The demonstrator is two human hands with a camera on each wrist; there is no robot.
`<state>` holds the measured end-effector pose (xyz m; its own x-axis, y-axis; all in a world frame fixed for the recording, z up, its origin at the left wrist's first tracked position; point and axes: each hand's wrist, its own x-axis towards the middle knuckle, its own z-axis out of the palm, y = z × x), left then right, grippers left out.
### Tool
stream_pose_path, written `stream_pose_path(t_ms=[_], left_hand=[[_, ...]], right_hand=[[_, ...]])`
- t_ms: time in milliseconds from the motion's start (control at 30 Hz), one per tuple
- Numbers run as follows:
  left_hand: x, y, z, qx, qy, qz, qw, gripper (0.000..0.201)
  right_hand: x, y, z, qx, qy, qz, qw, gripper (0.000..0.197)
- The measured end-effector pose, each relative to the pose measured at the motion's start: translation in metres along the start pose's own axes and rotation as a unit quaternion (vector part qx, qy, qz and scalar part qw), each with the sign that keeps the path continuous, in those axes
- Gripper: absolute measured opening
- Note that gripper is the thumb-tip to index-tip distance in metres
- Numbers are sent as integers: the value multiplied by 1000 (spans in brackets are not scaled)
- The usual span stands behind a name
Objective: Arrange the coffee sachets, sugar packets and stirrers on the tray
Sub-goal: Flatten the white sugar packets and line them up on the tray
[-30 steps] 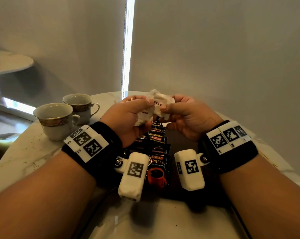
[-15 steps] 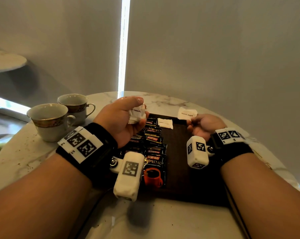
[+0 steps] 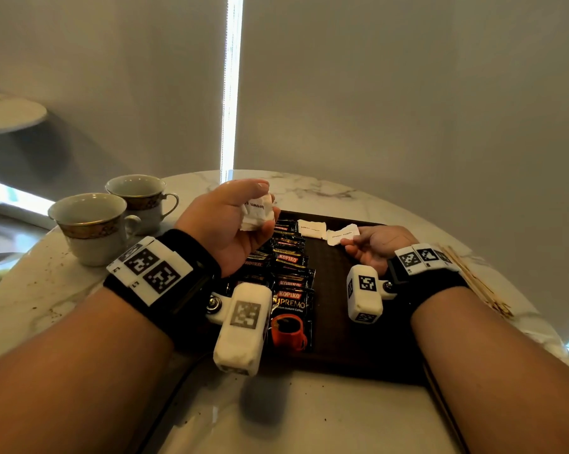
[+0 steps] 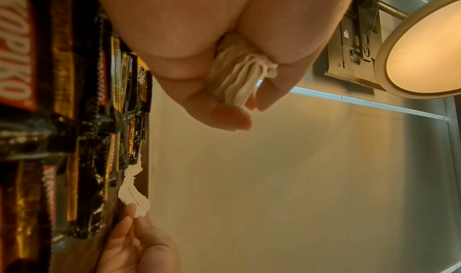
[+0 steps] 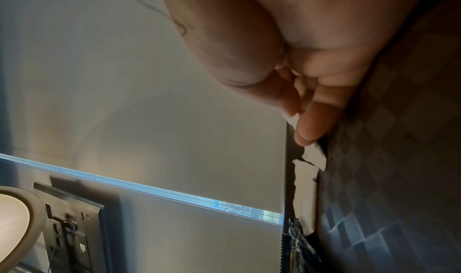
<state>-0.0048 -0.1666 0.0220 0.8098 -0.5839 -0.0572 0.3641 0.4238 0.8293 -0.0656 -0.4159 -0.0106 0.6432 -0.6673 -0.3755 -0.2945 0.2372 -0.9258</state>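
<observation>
While the left hand [image 3: 226, 221] hangs above the tray's [image 3: 339, 339] near-left part, fingers curled round a bunch of sugar packets [image 3: 257, 211], the right hand [image 3: 375, 244] pinches one sugar packet [image 3: 342, 234] at the tray's far edge, beside another packet [image 3: 311, 228] lying there. Coffee sachets [image 3: 288, 280] overlap in rows down the tray's left side. Stirrers [image 3: 476, 280] lie just right of the tray; two cups [image 3: 90, 224] stand well to its left.
</observation>
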Motion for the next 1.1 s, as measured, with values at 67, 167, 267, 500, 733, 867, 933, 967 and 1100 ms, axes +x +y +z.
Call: stream_pose_path(t_ms=[67, 167, 267, 500, 733, 867, 933, 967, 1100], left_hand=[[0, 0, 0, -1, 2, 1, 1000, 13], [0, -1, 0, -5, 1, 1, 1000, 12], [1, -1, 0, -4, 7, 2, 1000, 12], [1, 0, -1, -11, 3, 5, 1000, 16], [2, -1, -1, -13, 3, 6, 1000, 21], [0, 0, 0, -14, -1, 4, 1000, 16], [-1, 0, 0, -16, -2, 2, 1000, 15], [-1, 0, 0, -17, -3, 2, 1000, 16], [-3, 1, 0, -19, -2, 2, 1000, 18]], right_hand=[[0, 1, 0, 16, -6, -4, 1000, 46], [0, 1, 1, 60, -22, -11, 998, 45], [-1, 1, 1, 80, -36, -20, 996, 39], [4, 2, 3, 81, -11, -30, 996, 38], [6, 1, 0, 84, -21, -32, 996, 34], [8, 1, 0, 78, -12, -36, 996, 35], [8, 1, 0, 74, -11, -42, 996, 34], [9, 1, 1, 73, -10, -43, 996, 33], [10, 1, 1, 66, -4, -42, 997, 34]])
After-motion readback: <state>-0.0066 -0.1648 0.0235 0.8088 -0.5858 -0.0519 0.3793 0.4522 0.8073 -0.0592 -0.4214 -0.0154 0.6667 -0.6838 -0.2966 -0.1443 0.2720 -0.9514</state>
